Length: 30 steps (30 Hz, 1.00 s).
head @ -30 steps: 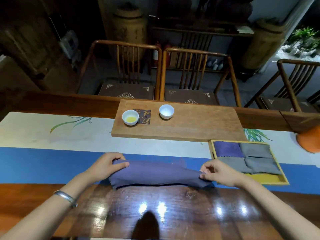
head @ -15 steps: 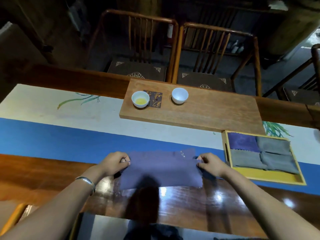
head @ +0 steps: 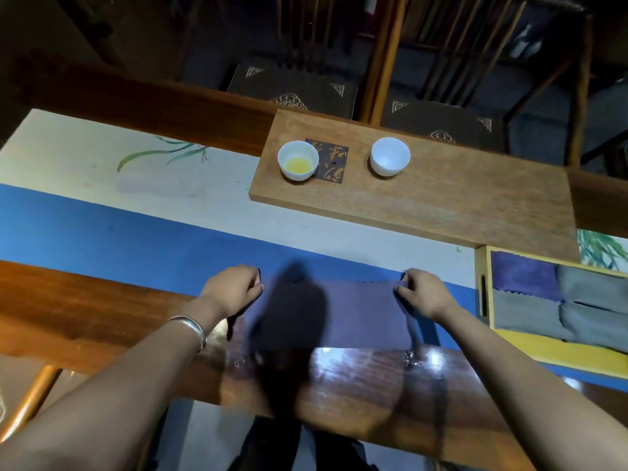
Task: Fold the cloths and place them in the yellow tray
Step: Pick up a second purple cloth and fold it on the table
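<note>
A purple cloth, folded into a wide strip, lies flat across the blue runner and the dark wood near the table's front edge. My left hand pinches its far left corner. My right hand pinches its far right corner. A dark shadow covers the cloth's left part. To the right stands the yellow tray, which holds one folded purple cloth and three folded grey cloths.
A wooden board at the back carries a white cup with yellow liquid, a dark coaster and an empty white cup. Two wooden chairs stand behind the table. A white and blue runner covers the table's middle.
Both hands carried the cloth's near edge away from me and laid it down on the far edge, so the strip now lies flat. The camera tilted further down.
</note>
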{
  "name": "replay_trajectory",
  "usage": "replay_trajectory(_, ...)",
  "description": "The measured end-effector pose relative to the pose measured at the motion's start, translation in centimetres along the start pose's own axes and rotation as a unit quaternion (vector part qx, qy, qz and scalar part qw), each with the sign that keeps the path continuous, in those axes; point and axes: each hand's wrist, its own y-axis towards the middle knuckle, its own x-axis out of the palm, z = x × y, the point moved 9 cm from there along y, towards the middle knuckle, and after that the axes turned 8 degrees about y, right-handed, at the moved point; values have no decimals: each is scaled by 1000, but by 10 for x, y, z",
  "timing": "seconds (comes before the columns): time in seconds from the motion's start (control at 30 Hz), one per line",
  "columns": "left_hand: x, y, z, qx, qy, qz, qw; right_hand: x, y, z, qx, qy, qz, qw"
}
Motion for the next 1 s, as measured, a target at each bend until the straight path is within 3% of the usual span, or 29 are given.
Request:
replay_trajectory(0.17,-5,-7,6,13,2,57,998,-9,3,-3,-12,16,42,999)
replay_trajectory(0.53,4,-11,10,15,-73,41,996,3,-5,-4,-42,-4,34,999)
replay_trajectory(0.63,-6,-13,10,20,-180,73,981,-2,-11,-10,-73,2,33,997)
replay_trajectory(0.8,-21,-17,0,-53,-349,134,926,-21,-26,-3,-72,82,55,993)
replay_trajectory(1.0,-47,-28,7,-41,-403,170,899,-52,-54,4,-87,168,110,976)
